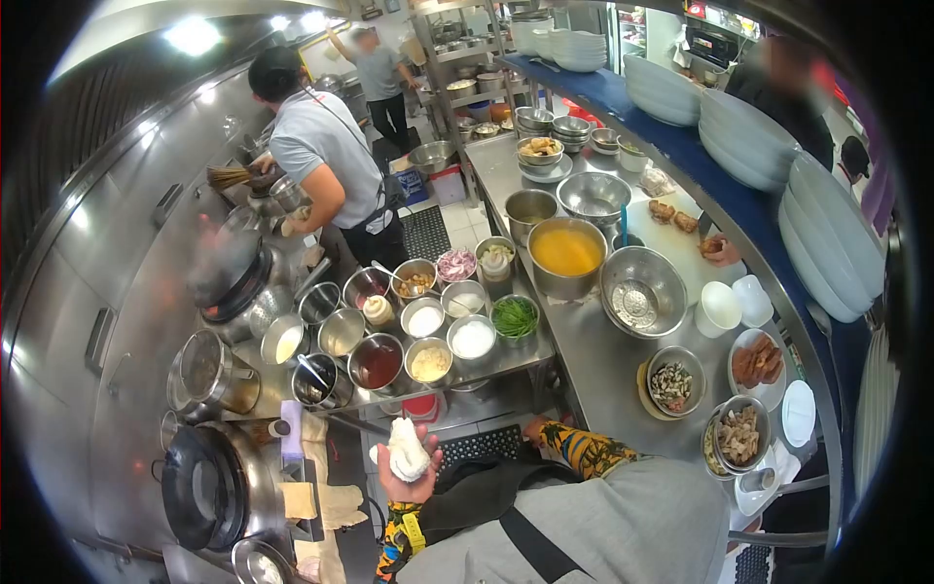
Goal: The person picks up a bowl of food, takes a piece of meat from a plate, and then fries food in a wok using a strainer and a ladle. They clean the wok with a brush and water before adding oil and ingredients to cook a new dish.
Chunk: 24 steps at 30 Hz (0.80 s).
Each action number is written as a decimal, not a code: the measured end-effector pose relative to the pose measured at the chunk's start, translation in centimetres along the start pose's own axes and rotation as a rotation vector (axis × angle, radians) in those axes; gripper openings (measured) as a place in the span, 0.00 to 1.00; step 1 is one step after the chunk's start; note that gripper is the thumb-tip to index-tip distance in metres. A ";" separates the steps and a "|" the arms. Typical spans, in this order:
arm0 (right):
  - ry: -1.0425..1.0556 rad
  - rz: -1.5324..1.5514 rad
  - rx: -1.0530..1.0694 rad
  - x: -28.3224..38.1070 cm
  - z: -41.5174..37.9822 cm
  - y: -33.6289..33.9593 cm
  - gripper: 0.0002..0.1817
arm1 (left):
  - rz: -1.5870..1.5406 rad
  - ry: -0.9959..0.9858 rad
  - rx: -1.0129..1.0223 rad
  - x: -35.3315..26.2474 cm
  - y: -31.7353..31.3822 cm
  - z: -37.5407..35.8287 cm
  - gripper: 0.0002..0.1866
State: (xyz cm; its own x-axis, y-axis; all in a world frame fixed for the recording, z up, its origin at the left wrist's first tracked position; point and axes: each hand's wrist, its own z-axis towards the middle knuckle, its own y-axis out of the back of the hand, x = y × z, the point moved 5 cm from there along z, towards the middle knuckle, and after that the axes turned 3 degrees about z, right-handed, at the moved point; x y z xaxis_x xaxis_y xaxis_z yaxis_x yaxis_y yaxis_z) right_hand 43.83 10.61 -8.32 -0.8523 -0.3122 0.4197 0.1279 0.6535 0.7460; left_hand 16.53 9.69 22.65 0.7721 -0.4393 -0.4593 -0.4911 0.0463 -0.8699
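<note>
My left hand (pixel 402 477) is raised palm-up near the bottom middle. It holds a white crumpled cloth (pixel 409 453), with the fingers bent around its sides. My right hand (pixel 534 429) hangs low by the counter's edge, small in view and with its fingers mostly hidden. A patterned sleeve (pixel 589 450) covers that forearm. Ahead of my left hand stand metal pots of sauces and seasonings, among them a dark red sauce (pixel 377 361), a chopped pale ingredient (pixel 429 361) and a white powder (pixel 472 338).
A black wok (pixel 204 487) sits on the stove at lower left. The right counter bears a pot of yellow liquid (pixel 566 255), a colander (pixel 642 292) and a bowl of sliced ingredients (pixel 671 384). A co-worker (pixel 326 146) stands at the stove; another person's hand (pixel 720 251) reaches the cutting board.
</note>
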 end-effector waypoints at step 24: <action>-0.207 0.020 -0.046 -0.6 2.9 -2.8 0.12 | 0.194 -0.009 -0.092 -1.0 3.0 -3.0 0.42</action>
State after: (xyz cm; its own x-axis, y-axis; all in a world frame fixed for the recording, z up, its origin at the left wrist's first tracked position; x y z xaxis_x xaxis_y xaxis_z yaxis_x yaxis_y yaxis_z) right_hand 42.50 10.95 -12.20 -0.9346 -0.1484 0.3233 0.1650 0.6243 0.7635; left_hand 13.11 7.58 21.01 0.6632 -0.4219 -0.6182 -0.6649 0.0472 -0.7454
